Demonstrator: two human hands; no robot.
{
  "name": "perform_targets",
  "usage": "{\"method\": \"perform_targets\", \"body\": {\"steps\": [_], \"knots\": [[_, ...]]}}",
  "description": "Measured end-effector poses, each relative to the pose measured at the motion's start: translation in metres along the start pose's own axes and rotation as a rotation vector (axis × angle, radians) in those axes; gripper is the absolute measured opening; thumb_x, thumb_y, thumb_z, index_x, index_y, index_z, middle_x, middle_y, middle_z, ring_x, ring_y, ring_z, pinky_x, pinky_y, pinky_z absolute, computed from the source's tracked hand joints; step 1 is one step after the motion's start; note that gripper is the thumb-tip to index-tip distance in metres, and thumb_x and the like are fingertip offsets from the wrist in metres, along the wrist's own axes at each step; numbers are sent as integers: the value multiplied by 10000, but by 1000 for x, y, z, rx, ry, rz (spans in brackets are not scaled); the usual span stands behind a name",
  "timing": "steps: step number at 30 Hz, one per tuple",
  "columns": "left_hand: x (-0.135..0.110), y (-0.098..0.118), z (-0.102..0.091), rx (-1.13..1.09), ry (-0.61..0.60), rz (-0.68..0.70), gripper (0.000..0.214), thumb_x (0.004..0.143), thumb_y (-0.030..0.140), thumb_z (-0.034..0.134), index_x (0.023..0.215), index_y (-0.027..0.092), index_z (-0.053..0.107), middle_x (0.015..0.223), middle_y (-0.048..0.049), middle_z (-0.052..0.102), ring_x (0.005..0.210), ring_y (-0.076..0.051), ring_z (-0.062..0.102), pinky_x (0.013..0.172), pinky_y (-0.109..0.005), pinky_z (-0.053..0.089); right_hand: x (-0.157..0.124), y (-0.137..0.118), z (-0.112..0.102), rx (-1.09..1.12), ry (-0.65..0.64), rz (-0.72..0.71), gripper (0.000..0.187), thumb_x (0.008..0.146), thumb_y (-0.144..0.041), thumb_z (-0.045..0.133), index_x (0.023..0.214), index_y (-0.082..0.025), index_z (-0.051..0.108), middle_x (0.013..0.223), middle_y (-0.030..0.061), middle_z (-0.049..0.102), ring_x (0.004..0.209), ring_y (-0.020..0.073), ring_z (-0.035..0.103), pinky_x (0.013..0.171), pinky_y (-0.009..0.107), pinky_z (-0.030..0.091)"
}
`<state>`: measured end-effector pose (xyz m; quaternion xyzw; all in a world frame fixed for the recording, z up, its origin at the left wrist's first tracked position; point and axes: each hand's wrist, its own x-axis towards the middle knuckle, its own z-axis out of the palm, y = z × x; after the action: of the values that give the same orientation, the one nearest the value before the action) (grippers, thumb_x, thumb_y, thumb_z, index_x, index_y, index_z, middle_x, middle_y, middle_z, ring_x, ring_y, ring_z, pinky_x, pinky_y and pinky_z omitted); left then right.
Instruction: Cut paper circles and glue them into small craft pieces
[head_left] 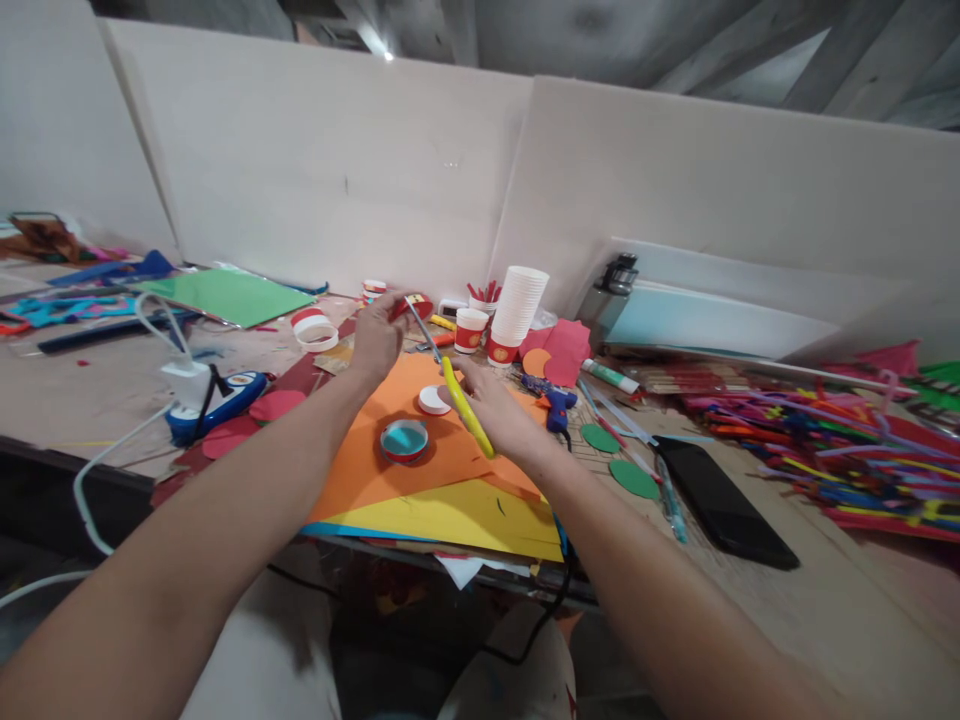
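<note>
Small red paper piece with a pale patch (425, 306): pinching it in the left hand (379, 335), toward the far side of a flat orange paper sheet (352, 480); gripping yellow-handled metal scissors (467, 408) in the right hand (501, 412), pointing the blades at the piece; working near a round white disc (433, 401) and a shallow white-rimmed, blue-centred ring (405, 440).
</note>
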<state>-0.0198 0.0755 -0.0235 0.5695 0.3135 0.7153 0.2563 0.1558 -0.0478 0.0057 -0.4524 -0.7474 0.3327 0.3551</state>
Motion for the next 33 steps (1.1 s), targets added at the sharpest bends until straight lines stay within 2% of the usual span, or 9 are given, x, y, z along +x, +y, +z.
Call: {"method": "perform_targets", "body": {"steps": [3, 6, 12, 22, 33], "knots": [[0, 1, 1, -106, -2, -88, 305, 711, 111, 618, 990, 212, 687, 968, -27, 731, 894, -167, 689, 828, -327, 565, -1, 0, 0, 130, -63, 78, 240, 868, -372, 545, 1051, -216, 539, 623, -62, 499, 472, 95, 516, 439, 193, 398], [-1, 4, 2, -150, -17, -129, 286, 733, 104, 613, 993, 211, 665, 977, -32, 723, 873, -161, 688, 783, -324, 575, -1, 2, -1, 171, -68, 122, 222, 888, -409, 531, 999, -216, 528, 585, -61, 513, 405, 106, 538, 378, 194, 391], [-3, 8, 3, -158, -39, -97, 273, 742, 89, 621, 971, 224, 681, 989, -24, 731, 926, -153, 681, 852, -314, 559, -5, -1, 0, 208, -48, 131, 188, 897, -391, 497, 869, -206, 496, 578, -50, 535, 366, 106, 528, 326, 197, 391], [-3, 3, 2, -125, -87, -34, 258, 743, 156, 658, 981, 227, 729, 992, -36, 731, 930, -162, 675, 841, -310, 560, -6, -12, 1, 247, -10, 182, 121, 889, -330, 477, 889, -210, 493, 510, -71, 499, 337, 105, 489, 311, 198, 374], [-2, 5, 3, -181, -114, 11, 260, 726, 100, 652, 932, 226, 748, 945, -31, 730, 937, -170, 680, 880, -330, 556, -7, -16, 3, 263, 9, 184, 144, 874, -340, 480, 886, -200, 513, 473, -79, 475, 310, 103, 460, 290, 200, 349]]}}
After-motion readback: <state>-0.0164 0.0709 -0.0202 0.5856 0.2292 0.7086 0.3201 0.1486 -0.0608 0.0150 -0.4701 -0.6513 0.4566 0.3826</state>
